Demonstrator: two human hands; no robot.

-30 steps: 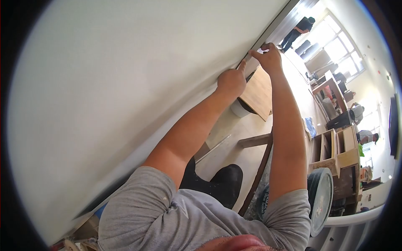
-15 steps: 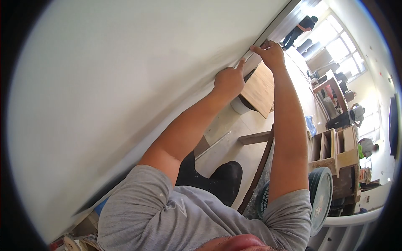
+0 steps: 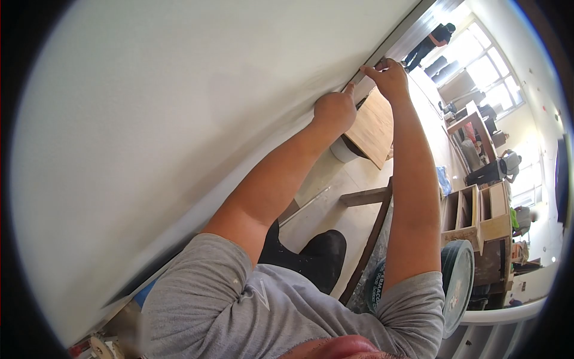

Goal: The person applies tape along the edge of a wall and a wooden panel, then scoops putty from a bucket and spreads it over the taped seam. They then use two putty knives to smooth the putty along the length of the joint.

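Now the fisted left hand (image 3: 335, 110), thumb pressing, has slid up the edge strip (image 3: 361, 76) of the white panel (image 3: 179, 119) toward the right hand (image 3: 390, 76), which pinches that strip.

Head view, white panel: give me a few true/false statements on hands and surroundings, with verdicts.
1. The left hand and the right hand are both at the edge of the white panel. True.
2. The left hand lies flat, fingers spread. False: it is curled into a fist, thumb at the edge.
3. The right hand pinches the edge farther from the body than the left. True.
4. The person wears long sleeves. False: short grey sleeves, forearms bare.
5. Nobody else is in view. False: another person stands in the background.
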